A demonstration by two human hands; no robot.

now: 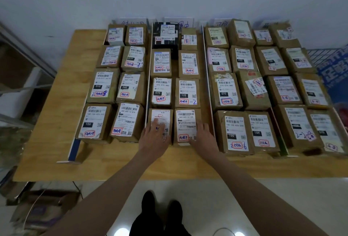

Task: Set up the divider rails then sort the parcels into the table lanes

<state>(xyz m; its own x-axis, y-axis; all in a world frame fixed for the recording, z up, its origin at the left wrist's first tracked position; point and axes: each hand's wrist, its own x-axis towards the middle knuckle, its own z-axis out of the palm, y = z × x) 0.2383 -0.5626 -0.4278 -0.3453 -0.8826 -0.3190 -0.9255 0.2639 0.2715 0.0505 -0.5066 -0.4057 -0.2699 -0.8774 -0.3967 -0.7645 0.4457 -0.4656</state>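
Resting flat w/ fingers spread, left hand (154, 136) is lying on the front-left parcel (160, 122) of the middle lane, grip open, palm over its label. Right hand (202, 134) is touching the front-right parcel (186, 125) beside it, fingers straight along its right edge, grip also open, nothing being clutched. Both parcels are sitting at the near end of the lane, between two white divider rails (148, 77), on the wooden table (62, 113). Other lanes either side are holding rows of parcels.

Wooden table (56, 115): labelled parcels (130, 120) in lanes between divider rails (208, 77).
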